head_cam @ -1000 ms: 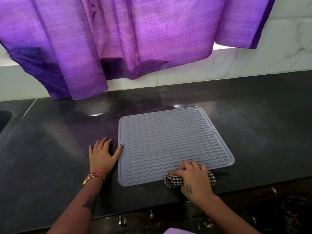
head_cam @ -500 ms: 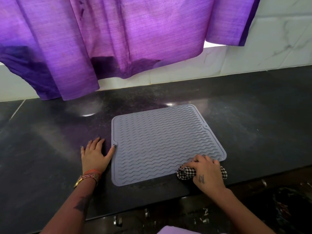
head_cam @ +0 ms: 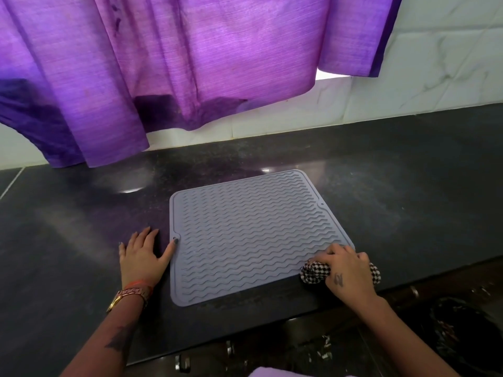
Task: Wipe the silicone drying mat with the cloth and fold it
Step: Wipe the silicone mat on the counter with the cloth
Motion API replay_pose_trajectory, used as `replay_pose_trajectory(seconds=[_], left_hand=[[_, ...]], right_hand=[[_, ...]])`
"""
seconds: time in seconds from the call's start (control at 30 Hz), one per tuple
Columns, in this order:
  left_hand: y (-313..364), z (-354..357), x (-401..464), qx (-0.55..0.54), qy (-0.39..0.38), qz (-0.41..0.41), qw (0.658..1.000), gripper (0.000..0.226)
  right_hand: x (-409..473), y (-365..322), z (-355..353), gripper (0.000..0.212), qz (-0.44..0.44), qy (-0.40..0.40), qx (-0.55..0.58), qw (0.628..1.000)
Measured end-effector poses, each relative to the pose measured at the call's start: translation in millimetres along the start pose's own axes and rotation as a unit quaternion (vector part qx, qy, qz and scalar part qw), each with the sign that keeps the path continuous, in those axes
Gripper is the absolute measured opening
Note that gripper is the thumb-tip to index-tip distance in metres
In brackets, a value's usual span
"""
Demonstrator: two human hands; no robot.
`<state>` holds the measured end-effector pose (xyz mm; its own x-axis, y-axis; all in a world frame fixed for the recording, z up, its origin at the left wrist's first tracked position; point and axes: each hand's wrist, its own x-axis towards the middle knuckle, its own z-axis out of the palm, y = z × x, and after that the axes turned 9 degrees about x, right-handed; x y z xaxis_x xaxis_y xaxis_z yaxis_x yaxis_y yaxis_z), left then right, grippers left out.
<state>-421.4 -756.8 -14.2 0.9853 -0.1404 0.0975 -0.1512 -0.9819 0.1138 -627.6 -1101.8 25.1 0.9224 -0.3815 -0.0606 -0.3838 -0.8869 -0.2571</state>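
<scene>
A grey silicone drying mat (head_cam: 245,229) with wavy ridges lies flat on the dark stone counter (head_cam: 68,240). My left hand (head_cam: 141,257) rests flat on the counter beside the mat's left edge, fingers spread, thumb tip touching that edge near a small hole. My right hand (head_cam: 345,268) grips a bunched black-and-white checked cloth (head_cam: 314,273) and holds it down on the mat's near right corner. Part of the cloth sticks out on both sides of that hand.
A purple curtain (head_cam: 190,63) hangs over the back of the counter, above a white marble-tile wall (head_cam: 435,77). The counter's front edge runs just below the mat. Dark floor with scattered scraps (head_cam: 449,336) shows below at the right.
My right hand has slid the cloth to the right along the mat's near edge to its right corner. The left hand has kept its place by the left edge.
</scene>
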Motion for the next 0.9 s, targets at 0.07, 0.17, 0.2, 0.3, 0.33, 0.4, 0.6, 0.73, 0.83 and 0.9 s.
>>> replay_pose_trajectory(seconds=[0.07, 0.17, 0.2, 0.3, 0.33, 0.4, 0.6, 0.73, 0.83, 0.9], left_hand=[[0.3, -1.2, -0.7, 0.0, 0.002, 0.0, 1.0, 0.095], [1.1, -2.6, -2.0, 0.001, 0.0, -0.001, 1.0, 0.095], [1.2, -2.9, -1.9, 0.002, -0.001, 0.0, 1.0, 0.093], [1.1, -3.5, -1.0, 0.006, -0.008, 0.0, 1.0, 0.088], [1.0, -3.4, -0.8, 0.006, -0.009, -0.001, 1.0, 0.087], [0.9, -3.0, -0.8, 0.005, -0.01, -0.002, 1.0, 0.086], [0.5, -3.1, -0.7, 0.006, -0.012, -0.002, 1.0, 0.086], [1.5, -4.2, -1.3, 0.004, -0.011, -0.004, 1.0, 0.085], [2.1, -3.7, -0.6, 0.003, -0.009, -0.005, 1.0, 0.085], [2.0, -2.9, -0.1, 0.006, -0.007, -0.004, 1.0, 0.087]], right_hand=[[2.5, 6.6, -2.8, 0.049, 0.011, 0.002, -0.001, 1.0], [5.8, 15.6, -6.9, 0.048, 0.032, 0.008, -0.012, 0.999], [6.5, 18.5, -8.4, 0.048, 0.04, 0.008, -0.013, 0.999], [8.3, 27.0, -13.7, 0.046, 0.057, 0.011, -0.024, 0.998], [9.1, 29.3, -15.8, 0.046, 0.062, 0.011, -0.029, 0.998], [10.7, 32.5, -19.0, 0.046, 0.072, 0.01, -0.033, 0.997], [16.3, 43.0, -26.5, 0.045, 0.107, 0.017, -0.047, 0.993], [17.2, 45.5, -29.1, 0.044, 0.124, 0.024, -0.058, 0.99], [17.3, 47.2, -35.5, 0.042, 0.156, 0.028, -0.074, 0.985], [15.5, 46.6, -37.8, 0.04, 0.157, 0.046, -0.074, 0.984]])
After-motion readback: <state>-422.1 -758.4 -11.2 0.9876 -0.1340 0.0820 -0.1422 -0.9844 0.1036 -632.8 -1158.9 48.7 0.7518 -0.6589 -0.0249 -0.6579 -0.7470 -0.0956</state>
